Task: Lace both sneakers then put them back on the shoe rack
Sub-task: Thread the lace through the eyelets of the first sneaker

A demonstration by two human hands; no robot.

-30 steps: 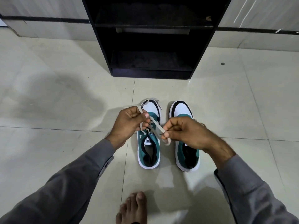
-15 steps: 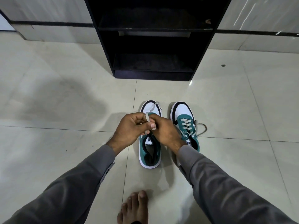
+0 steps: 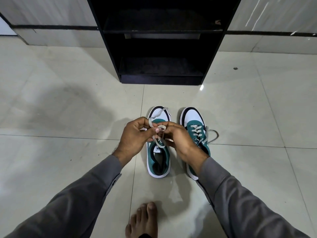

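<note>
Two teal and white sneakers stand side by side on the tiled floor, toes pointing at the black shoe rack point(image 3: 161, 48). The right sneaker point(image 3: 197, 133) has its grey lace threaded, with loose ends trailing to its right. Over the left sneaker point(image 3: 158, 160) my left hand point(image 3: 135, 136) and my right hand point(image 3: 178, 138) meet, both pinching its grey lace point(image 3: 158, 129), which loops around the fingers. One end of that lace lies across the white toe cap. My hands hide the sneaker's eyelets.
The rack's two dark shelves look bare from here. My bare foot point(image 3: 144, 220) rests on the tiles below the sneakers. Light floor tiles point(image 3: 68, 117) stretch to both sides, with a wall behind the rack.
My hands have come together over the left sneaker from apart, and the lace, stretched between them a second ago, now curls in a loop around my fingers.
</note>
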